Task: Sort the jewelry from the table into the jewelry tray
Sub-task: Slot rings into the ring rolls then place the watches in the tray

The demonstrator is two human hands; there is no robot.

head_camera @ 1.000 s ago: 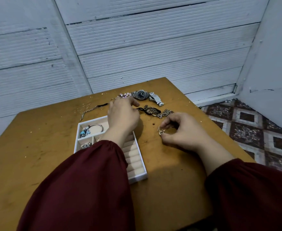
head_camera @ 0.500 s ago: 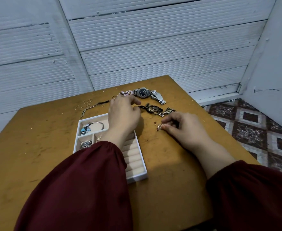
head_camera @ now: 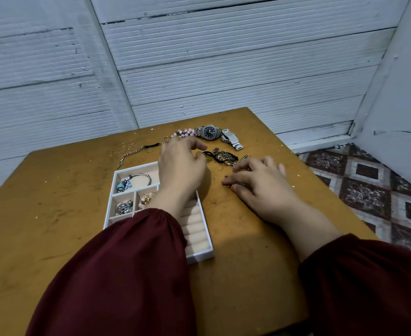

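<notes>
Left grip [head_camera: 182, 163] hangs loosely curled, holding nothing, jewelry tray [head_camera: 201, 255] under its wrist. Right grip [head_camera: 260, 184], blurred, fingertips [head_camera: 226, 182] on the desk [head_camera: 54, 214]; pinching or not, cannot tell.

tray [head_camera: 201, 257] on table [head_camera: 54, 214] left of ctr, watch [head_camera: 209, 131] behind it nr far edge, chain [head_camera: 129, 155] w/ rings [head_camera: 127, 146] behind tray

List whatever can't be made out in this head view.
- Whether the right hand holds anything: its blurred fingers cover the spot.
- Far right of the jewelry tray: covered by the left hand and sleeve.
- Count of the thin rings: too small.
- Separate pieces in the dark-and-gold tangle: too small, overlapping.
</notes>
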